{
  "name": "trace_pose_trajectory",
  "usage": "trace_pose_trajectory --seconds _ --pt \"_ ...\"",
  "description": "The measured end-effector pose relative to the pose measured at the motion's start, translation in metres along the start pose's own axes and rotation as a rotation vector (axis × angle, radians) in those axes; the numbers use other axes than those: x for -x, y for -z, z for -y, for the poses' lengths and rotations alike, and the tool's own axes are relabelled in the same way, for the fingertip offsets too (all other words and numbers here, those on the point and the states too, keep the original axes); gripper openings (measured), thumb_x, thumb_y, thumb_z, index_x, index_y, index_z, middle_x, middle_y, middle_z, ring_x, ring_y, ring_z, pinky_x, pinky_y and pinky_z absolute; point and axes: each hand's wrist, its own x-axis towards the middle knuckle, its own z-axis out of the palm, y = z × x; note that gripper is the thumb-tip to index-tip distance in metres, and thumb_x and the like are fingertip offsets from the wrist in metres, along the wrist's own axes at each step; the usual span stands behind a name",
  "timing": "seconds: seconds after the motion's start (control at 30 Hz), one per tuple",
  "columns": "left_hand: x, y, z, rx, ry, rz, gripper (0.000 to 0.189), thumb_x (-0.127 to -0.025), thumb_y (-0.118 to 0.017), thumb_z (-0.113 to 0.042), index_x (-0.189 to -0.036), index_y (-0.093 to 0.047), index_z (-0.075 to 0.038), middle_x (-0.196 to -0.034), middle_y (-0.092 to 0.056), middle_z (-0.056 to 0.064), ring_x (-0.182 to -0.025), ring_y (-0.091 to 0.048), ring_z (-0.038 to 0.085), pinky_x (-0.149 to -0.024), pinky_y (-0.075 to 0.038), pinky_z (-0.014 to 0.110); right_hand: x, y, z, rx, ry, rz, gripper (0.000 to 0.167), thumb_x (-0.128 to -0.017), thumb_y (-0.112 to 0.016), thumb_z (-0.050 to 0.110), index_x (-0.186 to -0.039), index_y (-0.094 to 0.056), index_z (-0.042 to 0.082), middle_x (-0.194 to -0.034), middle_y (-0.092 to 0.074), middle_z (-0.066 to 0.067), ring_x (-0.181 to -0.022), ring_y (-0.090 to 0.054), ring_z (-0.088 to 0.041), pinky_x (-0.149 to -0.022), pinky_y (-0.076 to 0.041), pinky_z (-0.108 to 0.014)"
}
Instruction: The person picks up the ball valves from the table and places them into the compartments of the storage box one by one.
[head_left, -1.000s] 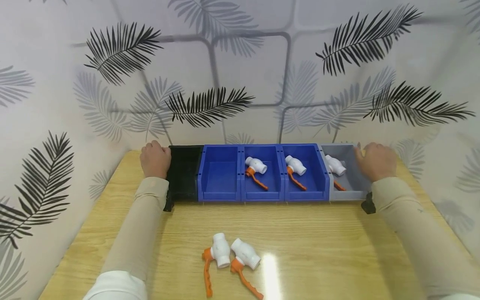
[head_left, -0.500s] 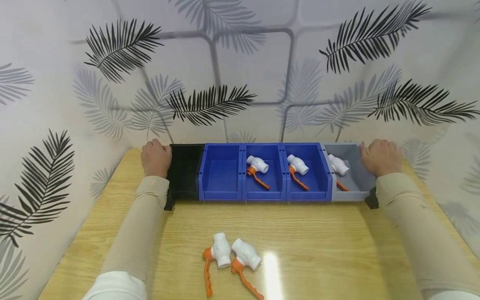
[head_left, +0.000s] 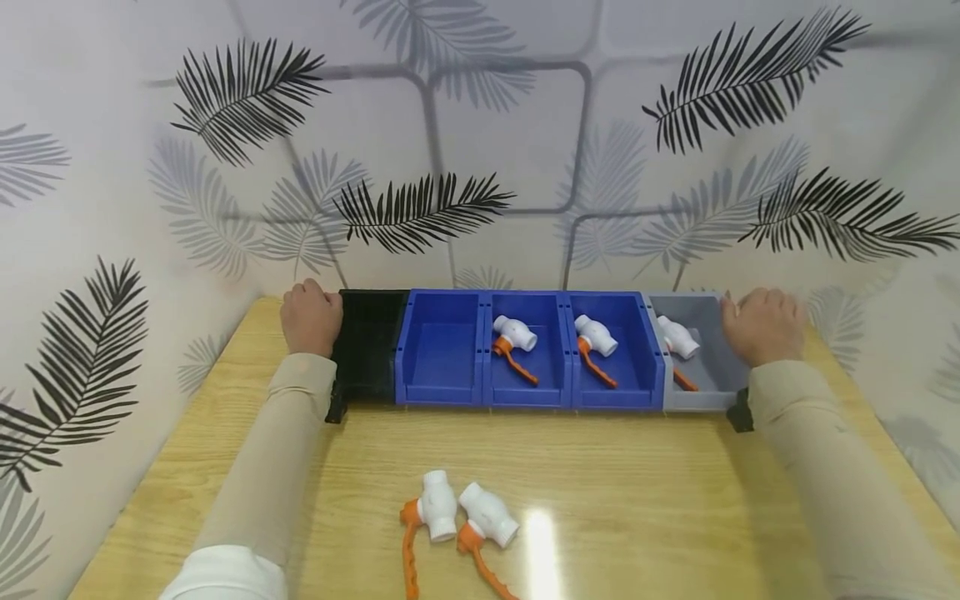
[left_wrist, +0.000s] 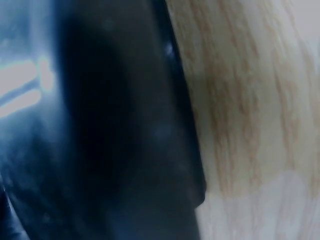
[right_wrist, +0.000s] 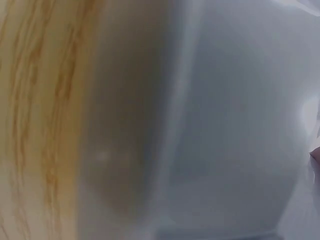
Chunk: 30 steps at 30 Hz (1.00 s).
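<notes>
A row of joined bins spans the table's far side: a black bin (head_left: 367, 346), several blue ones and a grey bin (head_left: 712, 400). With curled fingers my left hand (head_left: 311, 318) holds the black bin's outer side wall; its cavity shows dark and bare. At the other end my right hand (head_left: 765, 327) grips the grey bin's outer wall, thumb at the rim. White ball valves with orange handles lie in the middle blue bin (head_left: 528, 396), the right blue bin (head_left: 615, 400) and the grey bin. The left blue bin (head_left: 441, 354) holds nothing.
Nearer me, two more ball valves, a left one (head_left: 437, 507) and a right one (head_left: 489, 515), lie on the wooden table (head_left: 637, 483). A leaf-patterned wall (head_left: 495, 133) rises close behind the bins.
The head view shifts slightly. My right hand settles a little further right on the grey bin's outer wall; the left hand, bins and valves keep their places.
</notes>
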Motion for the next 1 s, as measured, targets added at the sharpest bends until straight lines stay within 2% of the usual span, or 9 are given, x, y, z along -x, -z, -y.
trace_pose_trajectory --seconds 0.27,0.63,0.73,0.9,1.0 --pt "0.0035 0.0038 -0.0015 0.018 0.005 0.013 0.025 -0.087 -0.045 -0.013 -0.076 -0.051 0.009 -0.075 -0.051 0.026 -0.073 -0.051 0.046 -0.066 -0.042 0.056 0.0045 -0.0048 -0.0013 -0.002 -0.016 -0.022 0.06 -0.096 -0.025 0.045 -0.095 -0.046 -0.011 -0.095 -0.042 -0.033 -0.097 -0.035 -0.053 -0.084 -0.021 -0.061" --pt "0.0014 0.0051 -0.0076 0.019 -0.02 0.022 0.024 -0.087 -0.045 -0.013 -0.076 -0.051 0.008 -0.075 -0.051 0.025 -0.072 -0.052 0.045 -0.065 -0.042 0.055 0.0041 -0.0018 -0.0024 -0.005 -0.061 0.021 0.065 -0.096 -0.022 0.049 -0.098 -0.045 -0.012 -0.097 -0.042 -0.033 -0.099 -0.036 -0.052 -0.087 -0.02 -0.061" --pt "0.0008 0.0039 -0.0079 0.04 -0.043 0.017 0.024 -0.087 -0.045 -0.013 -0.076 -0.051 0.008 -0.074 -0.051 0.026 -0.072 -0.052 0.046 -0.064 -0.042 0.055 0.0046 -0.0018 -0.005 -0.02 -0.071 0.048 0.068 -0.095 -0.02 0.05 -0.099 -0.046 -0.012 -0.099 -0.043 -0.034 -0.103 -0.035 -0.053 -0.089 -0.018 -0.062" --pt "-0.0028 0.0022 -0.0042 0.047 -0.112 -0.04 0.022 -0.086 -0.046 -0.011 -0.075 -0.05 0.007 -0.072 -0.05 0.025 -0.07 -0.051 0.046 -0.065 -0.041 0.055 0.0023 -0.0025 -0.0052 -0.029 -0.073 0.071 0.072 -0.095 -0.018 0.053 -0.104 -0.047 -0.012 -0.104 -0.043 -0.034 -0.106 -0.035 -0.052 -0.089 -0.019 -0.062" --pt "-0.0025 0.0046 -0.0012 0.058 -0.147 -0.025 0.02 -0.086 -0.044 -0.01 -0.072 -0.048 0.003 -0.069 -0.048 0.022 -0.067 -0.048 0.044 -0.063 -0.04 0.053 0.0003 -0.004 -0.0038 -0.016 -0.071 0.085 0.074 -0.094 -0.016 0.054 -0.107 -0.046 -0.013 -0.106 -0.043 -0.034 -0.106 -0.035 -0.053 -0.089 -0.02 -0.062"
